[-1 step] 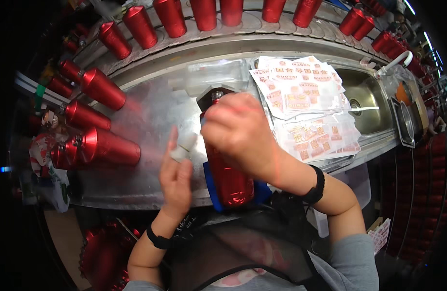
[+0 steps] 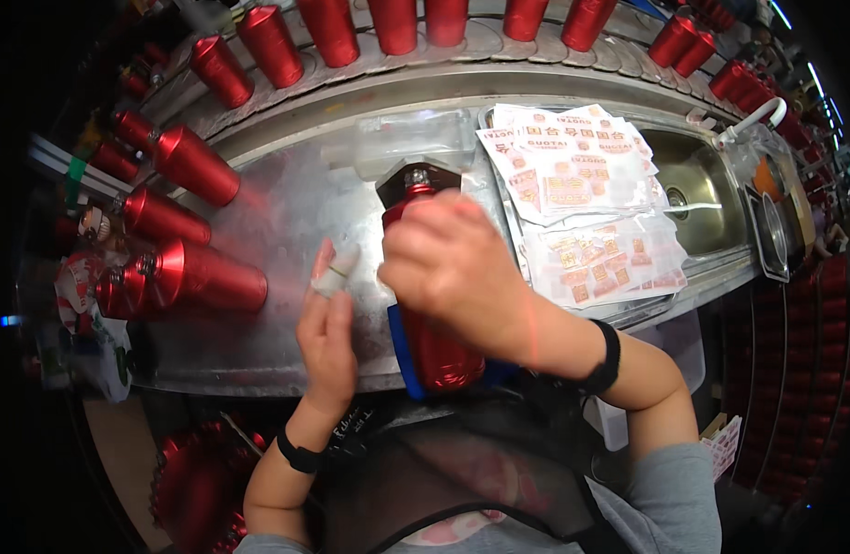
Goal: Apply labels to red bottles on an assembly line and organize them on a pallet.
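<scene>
A glossy red bottle point(image 2: 448, 358) lies in front of me with its neck pointing away, on a blue support point(image 2: 402, 340) with a dark bracket point(image 2: 451, 179) around the neck. Over the bottle's upper body is my right hand point(image 2: 448, 263), its fingers curled in; whatever they pinch, if anything, is hidden. Just left of the bottle, my left hand point(image 2: 328, 337) is raised with its fingers stretched out and holds nothing. A white wrap point(image 2: 337, 270) with a thin band covers one of its fingers.
Printed label sheets point(image 2: 577, 175) lie on a tray at the right, beside a metal sink point(image 2: 688, 198). Several red bottles point(image 2: 208, 282) stand at the left; more point(image 2: 328, 32) line a conveyor point(image 2: 536, 55) at the back. A clear plastic container point(image 2: 416, 137) lies behind the bracket.
My right hand has shifted slightly toward me, showing more of the bottle's neck. My left hand has moved a little to the left, away from the bottle.
</scene>
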The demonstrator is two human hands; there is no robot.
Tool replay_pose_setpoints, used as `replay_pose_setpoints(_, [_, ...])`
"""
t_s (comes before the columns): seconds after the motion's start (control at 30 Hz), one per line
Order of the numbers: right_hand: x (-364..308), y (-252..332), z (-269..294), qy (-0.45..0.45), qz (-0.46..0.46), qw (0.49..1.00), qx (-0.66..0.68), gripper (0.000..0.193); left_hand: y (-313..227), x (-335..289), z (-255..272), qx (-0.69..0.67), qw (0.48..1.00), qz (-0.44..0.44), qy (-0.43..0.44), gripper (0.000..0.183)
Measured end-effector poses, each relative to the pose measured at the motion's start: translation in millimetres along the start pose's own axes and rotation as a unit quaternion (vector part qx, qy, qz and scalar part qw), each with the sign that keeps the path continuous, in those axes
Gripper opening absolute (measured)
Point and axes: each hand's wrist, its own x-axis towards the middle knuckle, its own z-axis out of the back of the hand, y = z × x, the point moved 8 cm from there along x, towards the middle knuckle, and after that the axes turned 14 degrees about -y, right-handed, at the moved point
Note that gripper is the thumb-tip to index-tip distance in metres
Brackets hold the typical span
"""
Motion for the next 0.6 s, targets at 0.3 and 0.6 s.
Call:
replay_pose_setpoints(0.3, [-37, -2, 44, 0.004, -0.05, 0.993, 0.106, 0.025, 25, 4, -31, -0.227, 0.946, 0.23, 0.01, 0.057])
replay_pose_setpoints(0.6, [-139, -89, 27, -0.181, -0.645, 0.685, 0.287, 0.021, 21, -2, -60, -0.226, 0.941, 0.247, 0.057, 0.055])
